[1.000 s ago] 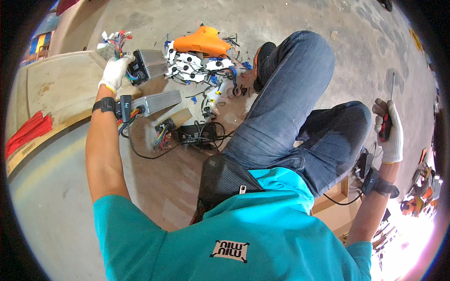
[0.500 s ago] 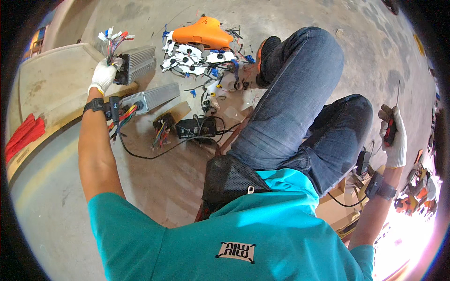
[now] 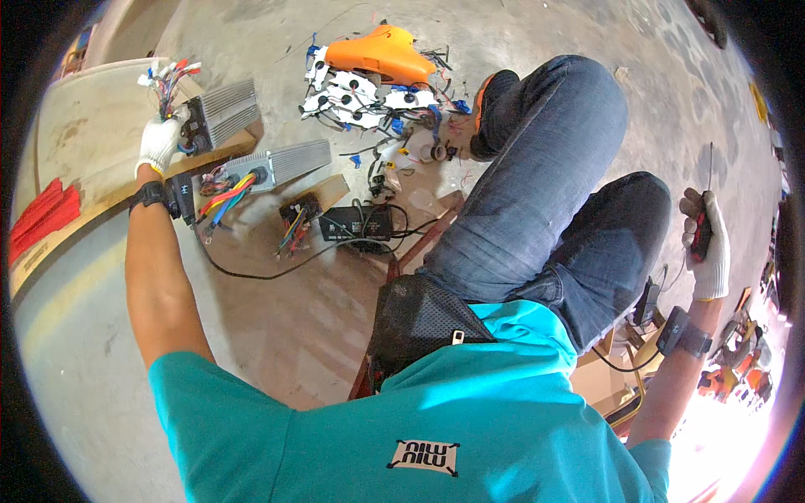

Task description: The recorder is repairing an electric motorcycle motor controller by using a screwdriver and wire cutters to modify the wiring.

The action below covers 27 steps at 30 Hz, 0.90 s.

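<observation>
My left hand (image 3: 158,144), in a white work glove, is closed around the wire bundle (image 3: 168,88) of a finned aluminium motor controller (image 3: 228,116). The wires fan upward with white, blue and red connectors. The controller lies over a board's edge, its dark end by my fingers. Out to the right, my gloved right hand (image 3: 714,256) grips a screwdriver (image 3: 699,238) by its red and black handle, its thin shaft pointing away from me. A second finned controller (image 3: 293,162), with thick coloured leads, is beyond my left wrist.
A smaller controller (image 3: 300,210) and a black power adapter (image 3: 356,224) with cables lie on the floor. Further off are an orange plastic shell (image 3: 381,54) and white parts (image 3: 352,96) among wire scraps. Red cloth (image 3: 46,216) rests on the left board (image 3: 84,109).
My left hand has moved left and slightly nearer, bringing the finned controller along to the board's edge. My right hand still holds the screwdriver in much the same place.
</observation>
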Each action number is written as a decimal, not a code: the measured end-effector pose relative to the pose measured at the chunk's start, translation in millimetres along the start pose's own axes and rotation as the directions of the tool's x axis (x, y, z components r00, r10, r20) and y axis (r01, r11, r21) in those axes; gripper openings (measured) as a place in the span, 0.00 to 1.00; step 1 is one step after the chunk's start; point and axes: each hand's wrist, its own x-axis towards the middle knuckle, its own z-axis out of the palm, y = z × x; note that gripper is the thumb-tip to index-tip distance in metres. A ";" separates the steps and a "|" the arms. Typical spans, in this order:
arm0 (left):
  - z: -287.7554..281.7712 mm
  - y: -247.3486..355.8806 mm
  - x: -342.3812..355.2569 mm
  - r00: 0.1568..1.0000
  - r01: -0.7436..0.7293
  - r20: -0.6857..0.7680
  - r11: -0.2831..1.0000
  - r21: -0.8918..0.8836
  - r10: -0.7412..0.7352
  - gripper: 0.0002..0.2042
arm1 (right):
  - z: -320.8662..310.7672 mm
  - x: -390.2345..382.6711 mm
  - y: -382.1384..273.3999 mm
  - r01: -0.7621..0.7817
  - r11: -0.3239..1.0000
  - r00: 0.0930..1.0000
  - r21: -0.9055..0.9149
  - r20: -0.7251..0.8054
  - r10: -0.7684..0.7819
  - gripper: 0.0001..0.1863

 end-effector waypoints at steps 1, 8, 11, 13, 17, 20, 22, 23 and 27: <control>-3.4 -7.7 -0.5 0.999 -0.040 -0.027 0.999 -0.026 0.039 0.24 | 1.1 0.6 0.6 0.002 1.000 1.000 0.000 0.004 -0.002 0.26; -19.7 -46.4 -7.2 0.997 -0.003 -0.078 0.998 0.058 0.008 0.23 | 7.9 2.1 0.1 0.011 1.000 0.999 -0.017 0.031 -0.011 0.22; -27.1 -81.9 -2.6 0.993 -0.049 -0.107 0.999 0.003 0.050 0.22 | 8.0 5.0 0.1 0.005 1.000 0.999 -0.014 0.043 -0.005 0.22; -47.8 -111.1 -4.3 0.990 -0.063 -0.123 0.998 0.017 0.065 0.21 | 11.7 9.1 2.8 -0.010 1.000 0.998 0.005 0.068 0.009 0.22; -34.0 -101.7 -19.2 0.991 -0.015 -0.131 0.999 0.042 0.020 0.20 | 14.1 -3.0 -3.4 0.000 1.000 1.000 -0.018 0.009 0.000 0.22; -39.2 -106.6 -32.0 0.987 0.000 -0.161 1.000 0.029 0.005 0.18 | 12.1 -0.9 -3.2 -0.009 1.000 1.000 -0.021 0.018 0.009 0.22; -40.6 -106.7 -38.7 0.989 -0.003 -0.146 1.000 -0.030 -0.002 0.17 | 13.1 -0.3 -3.7 -0.012 1.000 1.000 -0.027 0.029 0.013 0.22; -42.3 -108.7 -41.8 0.989 0.000 -0.147 1.000 -0.029 -0.005 0.17 | 14.0 0.2 -3.8 -0.014 1.000 0.999 -0.027 0.029 0.014 0.22; -44.0 -117.9 -47.8 0.987 0.055 -0.145 0.997 -0.050 -0.062 0.17 | 14.5 1.4 -3.9 -0.007 1.000 1.000 -0.030 0.020 0.007 0.22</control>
